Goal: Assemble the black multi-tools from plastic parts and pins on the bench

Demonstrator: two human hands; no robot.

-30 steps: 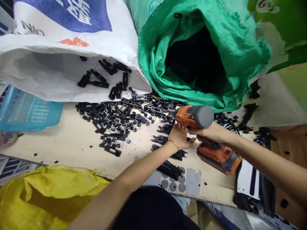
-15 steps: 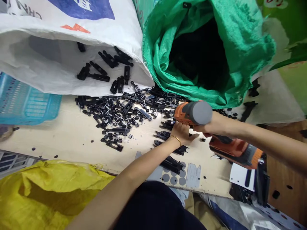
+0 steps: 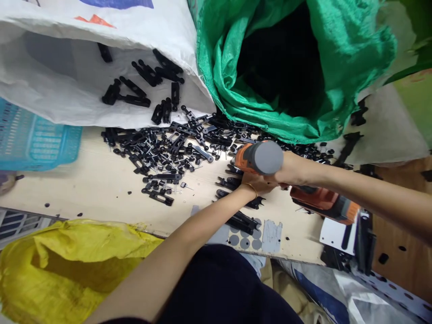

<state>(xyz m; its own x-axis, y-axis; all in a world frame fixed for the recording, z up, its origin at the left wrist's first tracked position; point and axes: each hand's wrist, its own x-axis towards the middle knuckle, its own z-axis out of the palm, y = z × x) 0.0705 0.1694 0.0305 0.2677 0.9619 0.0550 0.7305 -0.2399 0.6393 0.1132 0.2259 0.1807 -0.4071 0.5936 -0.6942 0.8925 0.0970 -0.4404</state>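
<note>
Where the two hands meet low over the pale, smooth board, I see the right hand with its fingers curled round the grip of an orange-and-grey power drill, whose blunt, round grey end faces up towards me. Its chunky battery base juts out to the right of those fingers. The left hand, a thin gold bangle at its wrist, sits just under the drill body; its fingers are mostly hidden there, so I can't tell whether they are spread or pinching something. Beside that hand, slim black parts with forked ends lie in a rough row. Left of the fingers spreads a tangled heap of slotted black links and small black heads on shiny metal pins. Beyond the fingers gapes a coarse green woven sack, its rim crumpled and frayed, and further left a stiff white sack holds more black pieces. Well left of the fingers is a translucent blue plastic basket with slotted walls; nearer the body lie flat grey discs and a creased yellow sack.
</note>
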